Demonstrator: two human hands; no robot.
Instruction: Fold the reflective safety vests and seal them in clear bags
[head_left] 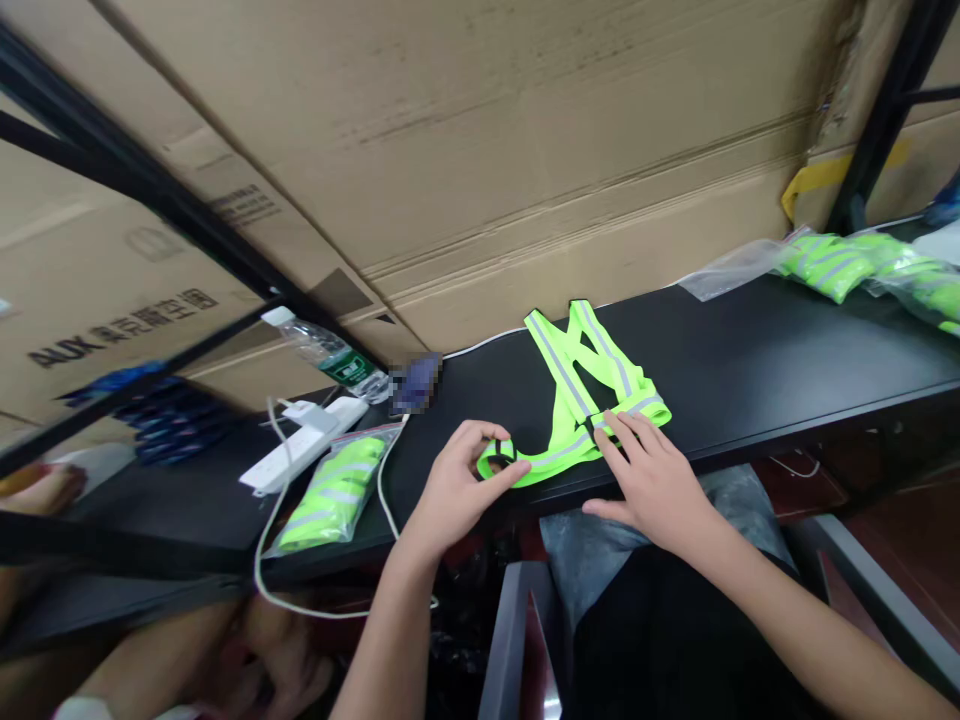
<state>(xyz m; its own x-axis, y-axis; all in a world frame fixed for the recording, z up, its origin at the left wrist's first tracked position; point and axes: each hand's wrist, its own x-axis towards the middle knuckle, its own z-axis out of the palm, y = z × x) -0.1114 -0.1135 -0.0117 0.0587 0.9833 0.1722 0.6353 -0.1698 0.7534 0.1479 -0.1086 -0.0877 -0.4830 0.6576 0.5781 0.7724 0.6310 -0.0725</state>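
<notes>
On a black bench [750, 360], the left hand [454, 490] curls its fingers around a neon reflective vest [570, 425]; the right hand [652, 482] rests on it, fingers spread open.

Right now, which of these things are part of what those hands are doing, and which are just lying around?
In use:
left hand, curled around an end of the reflective lime safety vest
right hand, spread flat on the vest

Lying about:
bagged vest
more bagged vests
white power strip
water bottle
cardboard cartons
</notes>
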